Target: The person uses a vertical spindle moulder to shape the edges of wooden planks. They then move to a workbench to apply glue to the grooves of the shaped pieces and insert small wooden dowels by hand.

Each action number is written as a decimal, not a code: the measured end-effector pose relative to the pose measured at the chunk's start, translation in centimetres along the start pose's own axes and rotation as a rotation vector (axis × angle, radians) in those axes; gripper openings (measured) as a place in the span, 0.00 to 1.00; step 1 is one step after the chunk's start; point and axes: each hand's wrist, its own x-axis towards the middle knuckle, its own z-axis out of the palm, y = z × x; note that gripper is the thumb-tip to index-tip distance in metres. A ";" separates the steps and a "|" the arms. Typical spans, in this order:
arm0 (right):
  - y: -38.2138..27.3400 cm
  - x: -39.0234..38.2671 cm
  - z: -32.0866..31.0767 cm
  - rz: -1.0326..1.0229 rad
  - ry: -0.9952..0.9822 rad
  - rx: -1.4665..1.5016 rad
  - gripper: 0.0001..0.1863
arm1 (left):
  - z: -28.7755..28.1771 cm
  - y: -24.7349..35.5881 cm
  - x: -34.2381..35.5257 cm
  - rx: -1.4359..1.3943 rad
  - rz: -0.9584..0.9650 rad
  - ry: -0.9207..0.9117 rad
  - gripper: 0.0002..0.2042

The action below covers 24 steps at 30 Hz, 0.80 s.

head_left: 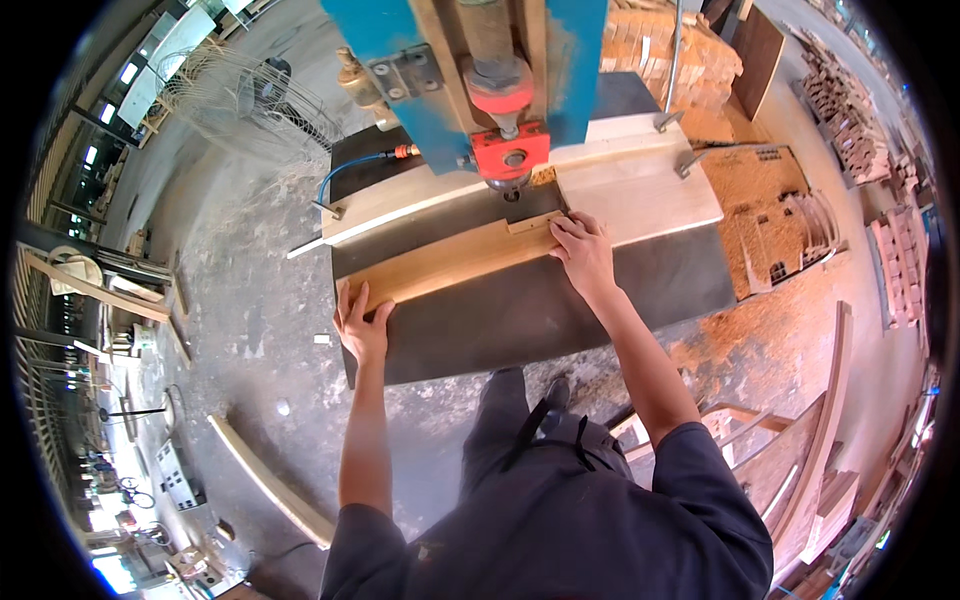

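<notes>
A long, light wooden board [450,262] lies flat on the dark machine table [480,325]. My left hand [364,320] holds its left end, thumb against the near edge and fingers around the end. At the right end my right hand [585,252] grips the board, fingertips over the top. Beside those fingers a small pale wooden strip [533,223] shows along the far edge; whether it is separate or part of the board, I cannot tell. Above stands the blue drilling machine with a red spindle clamp [511,153]. Its chuck [510,185] hangs apart from the board.
Behind the board runs a pale wooden fence [400,213], meeting a wider wooden plate [640,190] at right. A blue air hose [345,170] curves at left. Sawdust [765,200] and stacked wood pieces [650,60] lie beyond. A loose wooden strip [270,480] is on the floor.
</notes>
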 end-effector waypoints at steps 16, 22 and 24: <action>-10.7 -16.5 -7.8 0.551 0.314 0.059 0.20 | -5.5 7.3 4.7 0.015 0.495 -0.708 0.39; -19.3 -19.3 -5.3 1.288 0.365 1.078 0.31 | -8.6 7.5 1.8 -0.054 0.956 -0.566 0.17; -23.2 -19.1 -7.0 1.213 0.392 1.252 0.51 | -10.6 8.8 0.9 -0.169 1.067 -0.538 0.15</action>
